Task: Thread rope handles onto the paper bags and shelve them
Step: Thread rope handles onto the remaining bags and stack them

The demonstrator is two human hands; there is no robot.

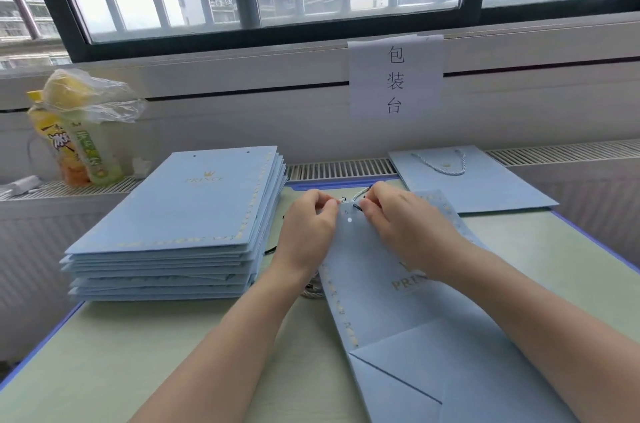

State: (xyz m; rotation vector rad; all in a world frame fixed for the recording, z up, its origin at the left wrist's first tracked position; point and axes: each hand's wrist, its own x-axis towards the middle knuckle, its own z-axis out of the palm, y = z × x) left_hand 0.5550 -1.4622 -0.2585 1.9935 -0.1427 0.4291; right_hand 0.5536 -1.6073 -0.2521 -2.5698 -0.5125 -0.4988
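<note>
Paper bag (391,287) flat on tabletop (214,346); left hand (310,225) pinching bag's top edge, right hand (398,218) pinching rope handle (360,196) tip above punched hole (349,220); steady edge, feed tip straight through

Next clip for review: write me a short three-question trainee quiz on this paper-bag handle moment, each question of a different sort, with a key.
1. True or false: the finished bag at the far right already carries a rope handle.
2. Multiple choice: the stack of flat bags lies (A) to the left of the hands, (B) under the hands, (C) on the windowsill.
3. Fill in: both hands work at the ___ edge of the bag being threaded.

Key:
1. True.
2. A.
3. Top; the left hand pinches the edge and the right hand pinches the rope there.
</note>
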